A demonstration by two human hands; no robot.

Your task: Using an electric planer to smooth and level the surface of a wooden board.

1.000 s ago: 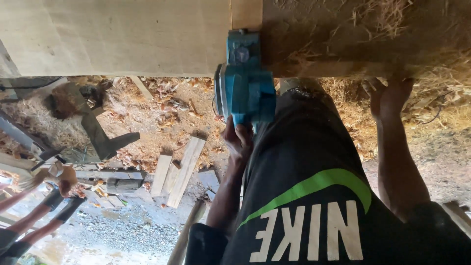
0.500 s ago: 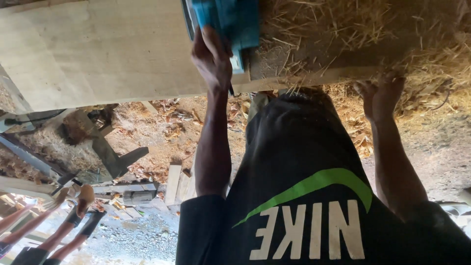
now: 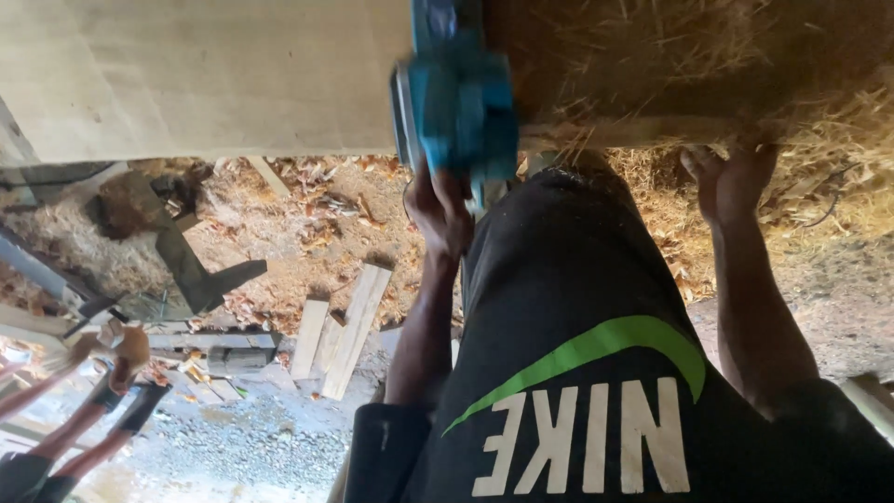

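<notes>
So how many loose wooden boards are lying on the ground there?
2 clear ones: a long board and a shorter board on its left side, beside the person's arm. Further scraps among the debris may be hidden.

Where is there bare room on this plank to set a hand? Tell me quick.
Bare: the smooth pale plank left of the blue planer. Crowded: right of it, shavings cover the wood up to the right hand.

A blue power planer sits on the edge of a big pale wood board, which is smooth beside it and covered in shavings
</notes>
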